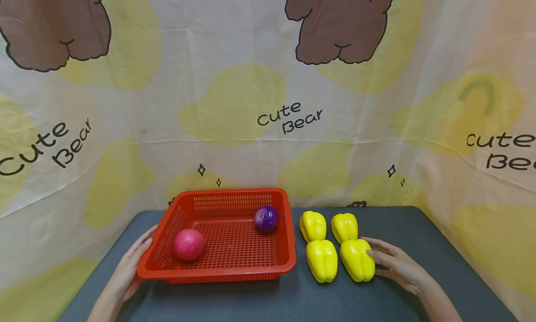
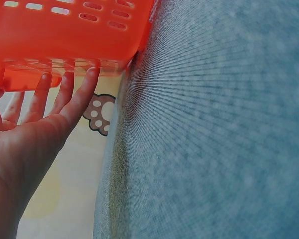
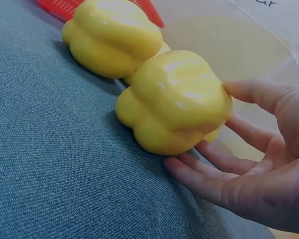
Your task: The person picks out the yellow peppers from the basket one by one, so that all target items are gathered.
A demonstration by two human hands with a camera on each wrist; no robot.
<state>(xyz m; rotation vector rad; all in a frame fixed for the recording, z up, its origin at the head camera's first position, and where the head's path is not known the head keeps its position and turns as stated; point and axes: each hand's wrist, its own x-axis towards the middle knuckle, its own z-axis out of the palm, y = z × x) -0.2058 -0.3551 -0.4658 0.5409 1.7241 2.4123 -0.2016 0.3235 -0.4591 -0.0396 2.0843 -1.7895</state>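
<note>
My left hand (image 1: pixel 130 264) lies along the left side of a red plastic basket (image 1: pixel 217 274), its fingers fairly straight. In the left wrist view, the fingertips (image 2: pixel 92 72) reach up to the outer basket wall under the rim. Several glossy yellow bell peppers stand close together right of the basket. At the front right pepper (image 1: pixel 357 260), my right hand (image 1: pixel 399 266) spreads its fingers against the right side. The right wrist view shows the thumb on one side of that pepper (image 3: pixel 177 102) and the other fingers low beside it, close to the table.
Inside the basket are a pinkish-red round fruit (image 1: pixel 189 244) at the left and a purple round vegetable (image 1: pixel 266 219) at the back right. The dark grey table (image 1: pixel 234 303) ends at a printed cloth (image 1: pixel 234 103) hanging behind it.
</note>
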